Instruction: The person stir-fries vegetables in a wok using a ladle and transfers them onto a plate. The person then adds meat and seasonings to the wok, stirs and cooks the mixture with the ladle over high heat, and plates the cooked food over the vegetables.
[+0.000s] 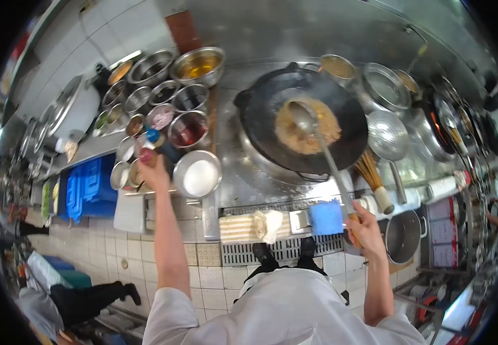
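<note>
Left to right: left grip [155, 174], at a red-topped bottle [147, 156], whether clasping it cannot tell; steel bowl [197, 155], white contents; black wok [258, 129], centre, holding brownish food [292, 139]; steel ladle [304, 119], its bowl inside the wok; blue cloth [326, 218], folded; right grip [365, 232], fingers wrapped around the ladle's handle.

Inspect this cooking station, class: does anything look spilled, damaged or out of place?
One mildly untidy thing: the cream cloth lies bunched on the striped cloth, on the near side of the wok, whereas the blue cloth looks fairly square. No damage or clear spill stands out.
</note>
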The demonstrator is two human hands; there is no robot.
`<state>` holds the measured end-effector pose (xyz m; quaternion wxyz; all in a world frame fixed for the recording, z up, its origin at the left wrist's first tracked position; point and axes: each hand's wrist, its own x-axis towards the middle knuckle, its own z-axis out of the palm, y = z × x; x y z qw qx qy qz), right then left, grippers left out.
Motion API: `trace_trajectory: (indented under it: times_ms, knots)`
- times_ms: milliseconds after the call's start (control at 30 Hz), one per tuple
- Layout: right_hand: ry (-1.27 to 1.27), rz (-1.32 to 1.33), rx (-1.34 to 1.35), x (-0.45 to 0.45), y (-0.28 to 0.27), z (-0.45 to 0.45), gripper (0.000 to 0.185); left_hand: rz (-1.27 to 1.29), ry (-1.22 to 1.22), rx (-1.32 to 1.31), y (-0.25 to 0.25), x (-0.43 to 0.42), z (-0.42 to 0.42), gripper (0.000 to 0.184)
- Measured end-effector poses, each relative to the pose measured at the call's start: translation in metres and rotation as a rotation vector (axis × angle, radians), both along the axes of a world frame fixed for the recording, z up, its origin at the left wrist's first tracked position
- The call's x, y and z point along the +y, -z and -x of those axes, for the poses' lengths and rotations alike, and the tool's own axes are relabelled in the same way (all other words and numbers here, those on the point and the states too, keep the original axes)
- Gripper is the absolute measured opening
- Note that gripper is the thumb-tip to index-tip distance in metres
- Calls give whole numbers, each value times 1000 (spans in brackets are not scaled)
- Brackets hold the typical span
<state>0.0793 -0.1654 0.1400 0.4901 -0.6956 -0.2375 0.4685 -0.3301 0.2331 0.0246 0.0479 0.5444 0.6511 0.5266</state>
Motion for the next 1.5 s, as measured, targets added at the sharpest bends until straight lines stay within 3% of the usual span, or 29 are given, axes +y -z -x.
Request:
trace_trajectory:
  times_ms: [33,100,167,300,367,500,567,700,767,900,1033,1133,1167,1233,1333,1367,1433,1500]
  knots:
    - [18,-1,-77,-1,7,-1,62,-97,-11,9,10,0,10,73]
    - [44,-17,-108,6,8,7,61,-165,-186,282,-19,-39,-19,73]
    - [30,-2,-127,9,12,11,61,-175,74,176,-15,-52,-42,71]
    - [93,13,-53,4,6,17,59,-83,254,36,-9,-24,-80,74]
    - [115,12,-79,-6,6,24,60,-24,-1,-31,20,17,-77,78]
    - [138,-8,-42,-20,12,30,58,25,-175,-28,23,56,-64,90]
    - [178,6,-49,-25,14,25,57,151,-204,-175,-1,51,-72,82]
    - [145,10,4,-25,10,14,63,93,-152,-254,7,65,-65,54]
    - [161,-36,-1,-21,12,11,63,30,-136,-203,5,61,-63,54]
    - [258,-43,-150,-12,26,11,63,-90,-140,-15,-15,41,-74,58]
    - [159,-45,-11,-23,21,-2,65,-421,-52,229,-64,2,-100,59]
    - [162,-70,63,-37,24,-1,64,-509,211,279,-112,-33,-135,54]
    - [189,-65,53,-40,24,-1,64,-513,216,286,-121,-41,-146,54]
    - [195,-74,68,-48,22,-2,64,-433,527,425,-143,-62,-174,61]
    - [212,-94,71,-57,19,-7,64,-295,699,831,-170,-96,-238,55]
    - [217,-103,63,-59,20,-9,64,-205,755,953,-173,-104,-261,49]
    - [225,-104,58,-65,21,-11,64,-154,765,1219,-134,-88,-303,34]
    - [222,-110,77,-72,18,-14,63,-162,764,1277,-104,-74,-328,31]
